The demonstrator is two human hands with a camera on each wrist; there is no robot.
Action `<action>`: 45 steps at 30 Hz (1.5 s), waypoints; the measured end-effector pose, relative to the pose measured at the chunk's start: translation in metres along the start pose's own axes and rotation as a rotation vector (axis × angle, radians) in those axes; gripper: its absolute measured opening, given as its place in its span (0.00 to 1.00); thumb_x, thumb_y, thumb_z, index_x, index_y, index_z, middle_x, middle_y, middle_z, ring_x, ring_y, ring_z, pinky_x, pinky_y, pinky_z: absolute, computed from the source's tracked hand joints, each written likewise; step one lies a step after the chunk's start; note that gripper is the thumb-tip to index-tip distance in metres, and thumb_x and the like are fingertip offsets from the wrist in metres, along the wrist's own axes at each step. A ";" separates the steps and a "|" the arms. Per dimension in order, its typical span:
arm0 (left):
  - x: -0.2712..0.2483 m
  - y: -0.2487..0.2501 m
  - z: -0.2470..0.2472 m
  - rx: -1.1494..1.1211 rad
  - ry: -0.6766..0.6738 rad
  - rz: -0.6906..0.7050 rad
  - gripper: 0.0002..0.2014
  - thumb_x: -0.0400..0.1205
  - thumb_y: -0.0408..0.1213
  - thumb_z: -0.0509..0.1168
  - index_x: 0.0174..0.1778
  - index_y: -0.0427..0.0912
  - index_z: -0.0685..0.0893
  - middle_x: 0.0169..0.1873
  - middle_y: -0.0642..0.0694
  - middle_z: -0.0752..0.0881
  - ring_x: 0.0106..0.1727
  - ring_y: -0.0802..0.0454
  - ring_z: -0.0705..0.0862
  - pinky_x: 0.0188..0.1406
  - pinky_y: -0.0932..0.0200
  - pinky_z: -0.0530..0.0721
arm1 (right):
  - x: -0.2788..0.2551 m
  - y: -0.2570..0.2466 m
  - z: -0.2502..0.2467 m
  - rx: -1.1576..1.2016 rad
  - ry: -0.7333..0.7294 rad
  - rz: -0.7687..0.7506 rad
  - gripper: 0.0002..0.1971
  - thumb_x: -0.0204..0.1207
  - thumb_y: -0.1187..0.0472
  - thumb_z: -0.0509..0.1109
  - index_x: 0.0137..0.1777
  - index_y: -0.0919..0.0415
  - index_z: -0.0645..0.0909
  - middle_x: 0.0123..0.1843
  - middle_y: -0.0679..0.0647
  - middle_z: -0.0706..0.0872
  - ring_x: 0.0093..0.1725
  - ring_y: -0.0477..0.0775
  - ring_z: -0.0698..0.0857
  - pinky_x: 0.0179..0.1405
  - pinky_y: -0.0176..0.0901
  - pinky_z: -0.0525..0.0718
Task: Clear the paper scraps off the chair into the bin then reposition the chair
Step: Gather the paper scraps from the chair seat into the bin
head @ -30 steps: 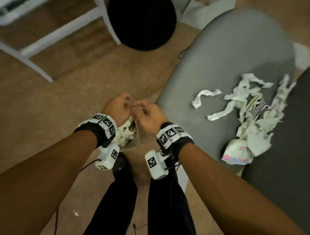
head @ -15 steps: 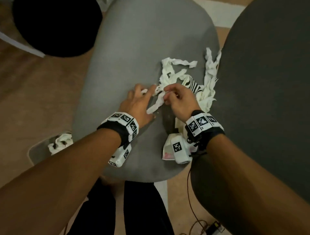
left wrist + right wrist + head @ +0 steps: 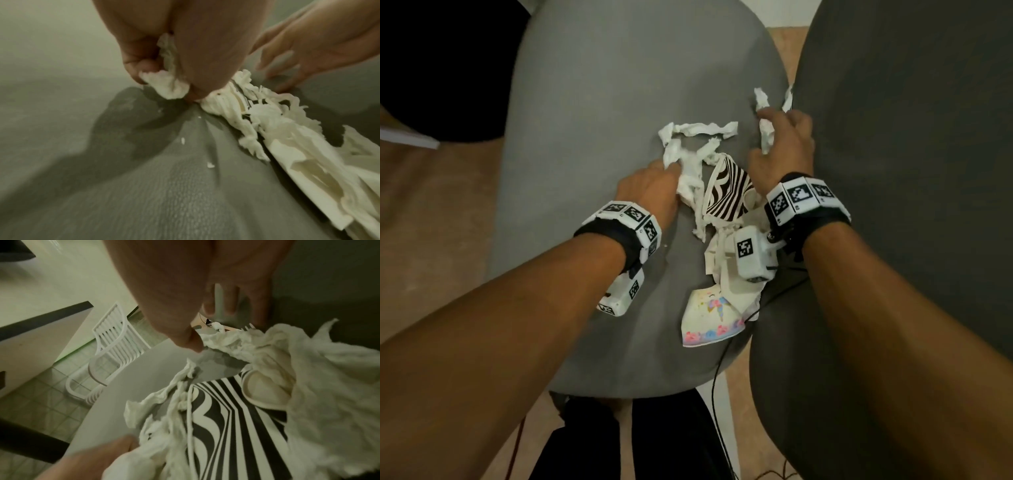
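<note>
White paper scraps [image 3: 698, 128] lie crumpled on the grey chair seat [image 3: 602, 102], mixed with a black-and-white striped paper [image 3: 727, 192] and a pastel unicorn paper [image 3: 712, 318]. My left hand [image 3: 667, 171] grips a bunch of white scraps at the pile's left edge; in the left wrist view its fingers [image 3: 139, 65] curl round a scrap [image 3: 166, 86]. My right hand [image 3: 770, 137] reaches over scraps beside the dark backrest [image 3: 911, 171], fingers spread. In the right wrist view its thumb [image 3: 189, 340] touches a white scrap [image 3: 236, 340] above the striped paper [image 3: 226, 426]. The bin is out of view.
A round black object [image 3: 431, 68] sits on the brown floor left of the chair. A white slatted chair [image 3: 115, 344] stands further off on the tiles. A black cable [image 3: 717, 394] hangs past the seat's near edge, above my legs [image 3: 654, 445].
A second ago both hands were over the bin on the floor beside the chair. They have moved onto the seat; the left now grips scraps and the right has reached toward the backrest.
</note>
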State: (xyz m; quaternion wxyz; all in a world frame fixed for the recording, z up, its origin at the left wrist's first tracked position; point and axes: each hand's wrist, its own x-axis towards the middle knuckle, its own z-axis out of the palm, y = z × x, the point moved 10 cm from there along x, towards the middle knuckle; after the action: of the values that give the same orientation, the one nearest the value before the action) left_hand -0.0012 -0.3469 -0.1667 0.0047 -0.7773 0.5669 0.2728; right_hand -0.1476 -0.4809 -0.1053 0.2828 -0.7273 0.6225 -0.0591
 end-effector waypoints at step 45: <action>-0.239 -0.208 -0.009 -0.609 0.393 -0.437 0.12 0.75 0.23 0.60 0.40 0.41 0.86 0.40 0.41 0.86 0.40 0.38 0.83 0.39 0.48 0.82 | -0.205 -0.171 0.143 0.789 -0.475 0.042 0.13 0.75 0.70 0.60 0.35 0.57 0.81 0.27 0.54 0.81 0.28 0.54 0.79 0.34 0.46 0.79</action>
State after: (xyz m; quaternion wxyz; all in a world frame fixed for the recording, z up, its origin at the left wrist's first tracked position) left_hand 0.1366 -0.0656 -0.1195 -0.2756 -0.8824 0.2726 0.2669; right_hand 0.0200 -0.2285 -0.0870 0.6740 -0.5448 0.4849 -0.1175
